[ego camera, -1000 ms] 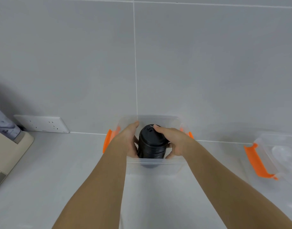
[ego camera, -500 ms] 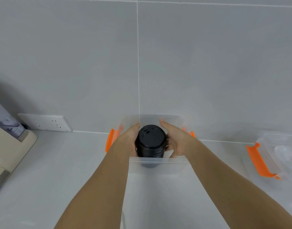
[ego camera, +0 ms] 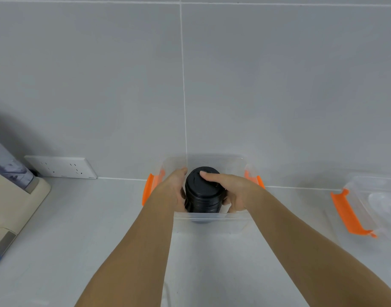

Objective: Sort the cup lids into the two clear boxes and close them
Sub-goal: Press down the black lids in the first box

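A tall stack of black cup lids (ego camera: 201, 196) stands upright inside a clear box (ego camera: 212, 220) with orange side clips, set against the tiled wall. My left hand (ego camera: 171, 191) cups the stack's left side. My right hand (ego camera: 232, 191) grips its right side, with the forefinger laid across the top lid. The foot of the stack shows dimly through the box's near wall. A second clear box (ego camera: 371, 202) with an orange clip sits at the far right; pale clear lids seem to lie in it.
A white socket strip (ego camera: 61, 167) is fixed low on the wall at left. A beige appliance (ego camera: 10, 196) stands at the left edge. The grey counter (ego camera: 79, 240) runs between it and the box.
My right forefinger lifted off the top lid half a second ago and now rests on it again. The stack stays in the box; the view shifted slightly.
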Action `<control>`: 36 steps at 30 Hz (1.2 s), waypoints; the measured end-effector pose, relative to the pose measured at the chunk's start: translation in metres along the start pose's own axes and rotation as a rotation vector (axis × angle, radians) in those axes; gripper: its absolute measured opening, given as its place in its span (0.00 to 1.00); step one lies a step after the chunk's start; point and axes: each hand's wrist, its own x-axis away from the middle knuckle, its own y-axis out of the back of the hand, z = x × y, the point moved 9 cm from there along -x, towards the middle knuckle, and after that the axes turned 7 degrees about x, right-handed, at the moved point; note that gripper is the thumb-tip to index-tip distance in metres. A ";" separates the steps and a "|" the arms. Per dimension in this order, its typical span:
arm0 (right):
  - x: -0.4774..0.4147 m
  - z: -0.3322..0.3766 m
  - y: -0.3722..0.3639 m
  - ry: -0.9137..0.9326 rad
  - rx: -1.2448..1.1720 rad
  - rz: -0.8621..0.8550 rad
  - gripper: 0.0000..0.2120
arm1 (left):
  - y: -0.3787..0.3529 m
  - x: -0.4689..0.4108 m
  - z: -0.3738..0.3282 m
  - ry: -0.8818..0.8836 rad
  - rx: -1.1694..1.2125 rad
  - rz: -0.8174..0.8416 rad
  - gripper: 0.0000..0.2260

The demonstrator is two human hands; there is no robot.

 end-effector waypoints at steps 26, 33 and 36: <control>0.015 0.012 0.001 0.059 -0.134 0.009 0.25 | -0.007 0.004 -0.002 0.018 0.114 0.016 0.21; 0.027 0.015 -0.001 0.003 -0.319 0.007 0.15 | -0.016 0.013 -0.009 -0.015 0.007 0.036 0.07; 0.031 0.018 -0.005 0.012 -0.354 0.046 0.19 | -0.016 0.013 -0.005 0.004 0.054 0.024 0.12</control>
